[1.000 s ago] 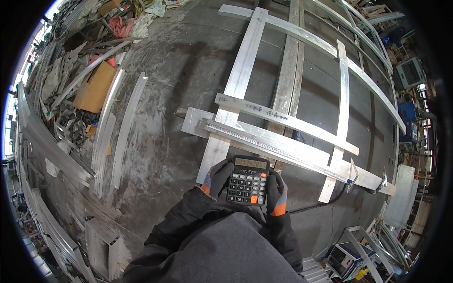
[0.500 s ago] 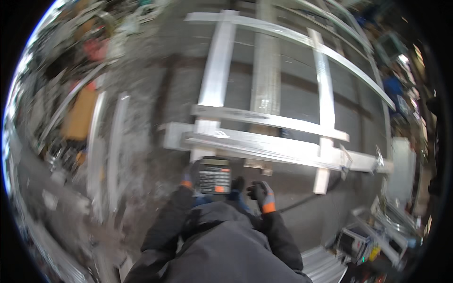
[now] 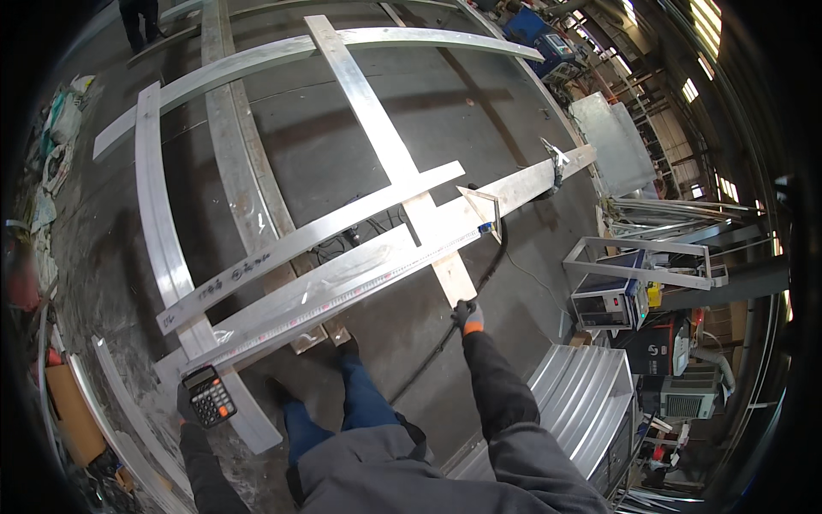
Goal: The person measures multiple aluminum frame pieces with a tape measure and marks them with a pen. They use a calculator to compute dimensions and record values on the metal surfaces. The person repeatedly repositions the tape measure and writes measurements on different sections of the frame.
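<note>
In my left hand [image 3: 186, 404], gloved, is a dark calculator [image 3: 210, 394] with grey and orange keys, its face turned up. The hand is beside the near left end of a metal frame. My right hand [image 3: 468, 317], in a dark glove with an orange cuff, is stretched forward with its fingers closed at the near end of a flat metal bar [image 3: 452, 278]. This bar crosses a wide long beam [image 3: 360, 267]. Along the beam's near edge lies a measuring tape [image 3: 342, 298] with red marks, pulled out from a small blue case [image 3: 486, 228].
A triangular metal piece [image 3: 488, 208] and a clamp [image 3: 556, 163] sit on the beam's right part. A black cable [image 3: 438, 347] runs over the floor. Stacked silver profiles [image 3: 548, 385] and a machine box [image 3: 608, 300] stand at right. Someone's legs [image 3: 137, 21] show far left.
My view has swung right and sharpened. My right hand has reached from near my body to the bar's end. My left hand, still with the calculator, is now farther out to the left.
</note>
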`<state>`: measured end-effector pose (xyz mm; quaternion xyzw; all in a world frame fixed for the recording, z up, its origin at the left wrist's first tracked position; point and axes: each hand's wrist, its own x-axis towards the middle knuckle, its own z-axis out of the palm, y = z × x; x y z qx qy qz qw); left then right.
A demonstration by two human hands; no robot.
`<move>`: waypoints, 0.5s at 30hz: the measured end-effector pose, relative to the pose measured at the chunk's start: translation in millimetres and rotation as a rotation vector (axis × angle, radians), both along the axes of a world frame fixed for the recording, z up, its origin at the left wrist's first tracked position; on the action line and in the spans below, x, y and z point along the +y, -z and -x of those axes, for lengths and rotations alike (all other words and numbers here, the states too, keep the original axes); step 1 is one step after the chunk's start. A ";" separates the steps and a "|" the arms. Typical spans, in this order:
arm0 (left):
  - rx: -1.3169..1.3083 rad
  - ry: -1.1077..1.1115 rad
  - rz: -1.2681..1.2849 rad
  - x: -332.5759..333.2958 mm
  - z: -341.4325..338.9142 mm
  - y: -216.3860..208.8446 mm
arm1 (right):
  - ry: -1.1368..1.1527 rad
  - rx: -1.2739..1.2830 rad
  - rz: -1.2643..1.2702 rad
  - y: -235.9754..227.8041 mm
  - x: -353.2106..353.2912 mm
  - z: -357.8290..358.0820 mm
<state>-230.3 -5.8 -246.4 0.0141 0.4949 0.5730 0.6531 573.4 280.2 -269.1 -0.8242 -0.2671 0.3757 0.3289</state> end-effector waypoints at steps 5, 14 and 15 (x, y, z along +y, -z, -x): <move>0.000 0.089 0.024 16.6 -6.6 -5.4 | 0.284 0.233 0.004 58.0 142.8 -72.4; 0.103 -0.072 0.188 17.6 -19.3 -21.8 | 0.229 0.367 0.118 109.8 235.9 -95.0; 0.106 -0.084 0.189 16.8 -20.0 -23.7 | 0.223 0.375 0.111 115.3 238.1 -99.0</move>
